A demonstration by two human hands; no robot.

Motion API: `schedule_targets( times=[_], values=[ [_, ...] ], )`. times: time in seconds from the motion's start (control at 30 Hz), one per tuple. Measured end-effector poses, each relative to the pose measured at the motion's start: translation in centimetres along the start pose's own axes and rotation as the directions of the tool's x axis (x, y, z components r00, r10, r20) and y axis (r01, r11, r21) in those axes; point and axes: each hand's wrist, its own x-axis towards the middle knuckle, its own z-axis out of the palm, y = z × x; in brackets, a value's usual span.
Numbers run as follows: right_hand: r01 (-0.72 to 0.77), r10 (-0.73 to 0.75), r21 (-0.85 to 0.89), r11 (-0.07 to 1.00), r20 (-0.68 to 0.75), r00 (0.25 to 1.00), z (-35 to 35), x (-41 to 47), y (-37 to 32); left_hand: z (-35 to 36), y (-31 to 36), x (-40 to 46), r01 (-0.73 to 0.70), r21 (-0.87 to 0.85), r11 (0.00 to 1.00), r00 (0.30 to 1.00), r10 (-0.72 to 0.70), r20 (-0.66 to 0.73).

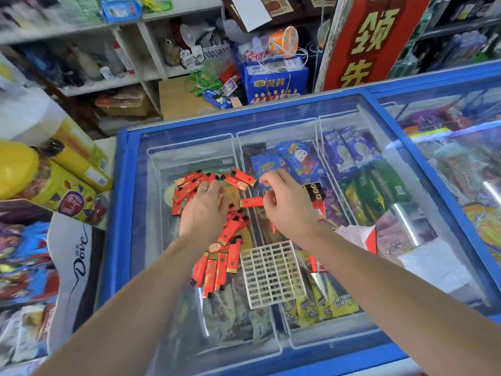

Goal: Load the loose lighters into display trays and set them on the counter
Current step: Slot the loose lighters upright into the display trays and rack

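While the white display tray (pixel 272 275) sits empty near the front edge of the freezer lid (pixel 130 213), the right hand (pixel 290 204) pinches one red lighter (pixel 250 202); the left hand (pixel 204 210) lies flat-fingered on the loose lighters (pixel 217 264). Loading has barely begun.

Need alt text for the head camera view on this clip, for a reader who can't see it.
A right hand pinches one red lighter above a glass-topped freezer, while the left hand rests on a pile of loose red lighters. An empty white grid tray lies beside the pile.
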Motion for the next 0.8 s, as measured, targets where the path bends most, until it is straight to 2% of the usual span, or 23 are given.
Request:
schedule_targets(
  times=[0.1,0.17,0.3,0.4,0.53,0.67,0.73,0.8],
  values=[
    [-0.011,0.008,0.079,0.997,0.032,0.999,2.0,1.2,-2.6,-1.2,-4.0,0.8,0.143,0.085,0.986,0.989,-0.146,0.028],
    [-0.048,0.036,0.110,0.993,0.108,0.994,3.7,2.0,-3.9,-1.7,-6.6,1.5,0.199,0.143,0.970,0.973,-0.212,0.087],
    [-0.124,0.110,0.032,0.992,0.294,0.949,7.2,3.7,-5.5,-1.8,-10.5,3.3,0.204,0.177,0.963,0.956,-0.235,0.178],
    [-0.219,0.226,-0.064,0.974,0.380,0.897,9.5,4.6,-5.6,-1.4,-11.5,4.7,0.197,0.156,0.968,0.955,-0.225,0.195],
    [-0.363,0.382,-0.119,0.924,0.316,0.868,11.4,4.9,-4.8,-0.6,-11.8,5.9,0.167,0.157,0.973,0.963,-0.195,0.183],
    [-0.413,0.442,-0.158,0.897,0.274,0.854,12.0,4.7,-3.8,-0.3,-12.4,6.6,0.135,0.188,0.973,0.960,-0.175,0.220],
    [-0.427,0.457,-0.164,0.889,0.271,0.847,12.3,4.9,-3.7,-0.5,-12.7,6.7,0.177,0.119,0.977,0.938,-0.204,0.280],
    [-0.416,0.439,-0.141,0.898,0.273,0.856,12.5,5.3,-3.9,-1.0,-13.2,6.6,0.269,-0.033,0.963,0.918,-0.245,0.312]
  ],
)
